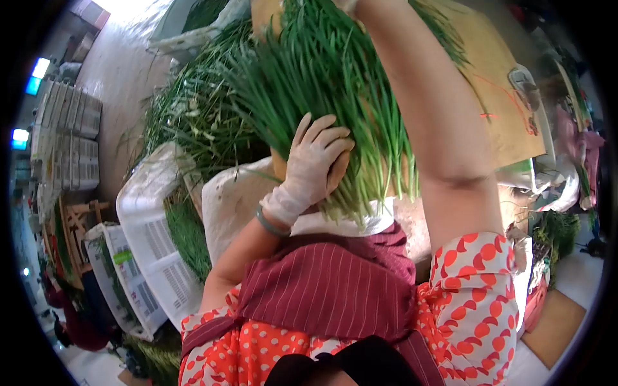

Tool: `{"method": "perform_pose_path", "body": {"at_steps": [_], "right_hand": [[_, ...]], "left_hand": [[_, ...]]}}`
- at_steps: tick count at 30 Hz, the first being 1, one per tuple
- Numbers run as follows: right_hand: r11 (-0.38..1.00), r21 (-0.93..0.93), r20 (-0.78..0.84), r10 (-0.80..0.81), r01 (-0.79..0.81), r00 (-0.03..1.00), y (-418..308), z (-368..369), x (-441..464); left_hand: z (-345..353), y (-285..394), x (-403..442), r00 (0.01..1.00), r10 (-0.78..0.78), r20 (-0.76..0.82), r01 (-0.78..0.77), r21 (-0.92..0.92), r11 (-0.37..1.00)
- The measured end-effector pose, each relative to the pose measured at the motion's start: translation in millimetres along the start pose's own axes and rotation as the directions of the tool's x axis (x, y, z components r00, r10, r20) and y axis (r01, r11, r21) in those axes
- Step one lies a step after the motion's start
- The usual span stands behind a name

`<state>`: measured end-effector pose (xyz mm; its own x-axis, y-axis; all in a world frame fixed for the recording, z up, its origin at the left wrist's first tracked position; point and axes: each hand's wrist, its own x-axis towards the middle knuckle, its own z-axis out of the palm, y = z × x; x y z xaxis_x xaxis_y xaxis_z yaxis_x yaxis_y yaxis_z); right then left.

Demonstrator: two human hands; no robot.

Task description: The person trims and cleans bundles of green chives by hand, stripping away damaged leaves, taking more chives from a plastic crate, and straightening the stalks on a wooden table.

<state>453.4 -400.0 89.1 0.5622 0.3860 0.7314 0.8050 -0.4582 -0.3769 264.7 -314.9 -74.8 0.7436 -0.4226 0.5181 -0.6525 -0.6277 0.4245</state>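
My left hand (315, 161), in a pale glove with a grey-green band at the wrist, lies on the lower left part of a spread of long green stalks (309, 77). Its fingers are bent, with small gaps between some, and the thumb side is partly in shadow. The pale stalk ends point toward my body. My right arm reaches far forward past the stalks' right side. Only a bit of my right hand (346, 5) shows at the top edge, its fingers out of the frame. Beneath the stalks is a tan board (499, 83).
A heap of loose greens (206, 122) lies left of the stalks. White crates (151, 225) with greens stand at the left, and stacked crates (71, 135) farther off. A person in dark red (84, 321) is at the lower left. Cardboard (555, 327) lies at the lower right.
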Motion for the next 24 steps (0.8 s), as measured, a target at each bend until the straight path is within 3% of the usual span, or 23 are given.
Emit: {"method": "perform_pose_path", "body": {"at_steps": [2,4,5,6,7,8,10,11,13,15,17,19,23,24], "right_hand": [[0.918,-0.373,0.312,-0.012,0.134,0.950,-54,-9,-12],[0.679,-0.631,0.579,0.091,0.375,0.810,-97,-18,-28],[0.963,-0.258,0.271,-0.005,0.078,0.963,-91,-4,-65],[0.935,-0.295,0.388,-0.069,0.195,0.919,-93,-9,-96],[0.961,-0.224,0.460,-0.043,0.163,0.887,-104,-18,-124],[0.918,-0.357,0.593,0.078,0.174,0.802,-114,-23,-146],[0.889,-0.453,0.511,0.191,0.074,0.838,-121,-11,-190],[0.886,-0.459,0.508,0.199,0.068,0.838,-126,-15,-197],[0.842,-0.539,0.638,0.380,0.036,0.670,-136,-25,-201],[0.810,-0.586,0.603,0.409,0.033,0.685,-139,-15,-214],[0.816,-0.558,0.611,0.281,0.150,0.740,-135,3,-233],[0.662,-0.652,0.691,0.318,0.370,0.649,-140,7,-234],[0.919,-0.394,0.609,0.236,0.030,0.757,-123,-21,-209],[0.889,-0.458,0.636,0.307,0.026,0.708,-118,-40,-187]], "left_hand": [[1,-7,0,0.999,0.019,-0.035,-0.021,-0.064,0.998],[0,-19,1,1.000,-0.005,-0.016,0.003,-0.174,0.985],[0,-20,-2,1.000,-0.015,0.001,0.015,-0.283,0.959],[4,-19,-9,0.990,-0.141,-0.022,0.116,-0.449,0.886],[9,-24,-13,0.989,-0.147,-0.021,0.121,-0.453,0.883],[15,-32,-12,0.997,-0.073,-0.016,0.062,-0.379,0.923],[20,-42,-7,0.997,0.077,0.005,-0.074,-0.220,0.973],[20,-38,-8,0.997,0.083,0.008,-0.079,-0.226,0.971],[17,-29,-5,0.993,-0.011,-0.121,-0.043,-0.434,0.900],[8,-29,2,0.994,0.010,-0.110,-0.056,-0.425,0.903],[4,-29,2,0.995,0.048,-0.085,-0.074,-0.325,0.943],[0,-28,3,0.997,0.042,-0.060,-0.060,-0.327,0.943],[-19,-36,9,0.983,0.056,0.174,0.041,-0.508,0.861],[-16,-41,8,0.976,0.012,0.216,0.107,-0.527,0.843]]}}
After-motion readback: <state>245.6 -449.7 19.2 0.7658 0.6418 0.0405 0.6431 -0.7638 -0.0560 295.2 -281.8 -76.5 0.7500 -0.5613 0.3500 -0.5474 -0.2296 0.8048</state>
